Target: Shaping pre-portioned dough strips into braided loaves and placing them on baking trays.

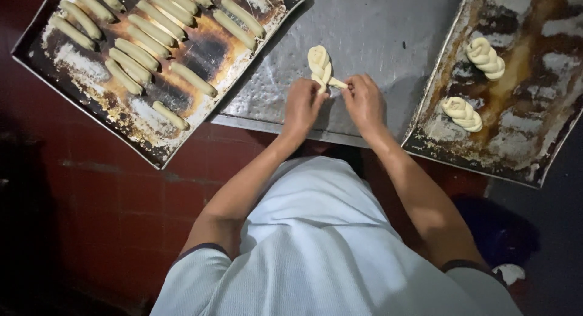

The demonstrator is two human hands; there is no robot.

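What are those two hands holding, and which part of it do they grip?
Both the left hand and right hand pinch the loose strand ends at the near end of a half-braided dough piece lying on the metal table.

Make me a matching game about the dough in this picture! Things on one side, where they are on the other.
Things:
1. dough sticks
2. finished braids
3. half-made braid
4. tile floor

Places:
A. between the two hands
B. on the left tray
C. below the table
D. on the right tray

Pairs: 1-B, 2-D, 3-A, 4-C
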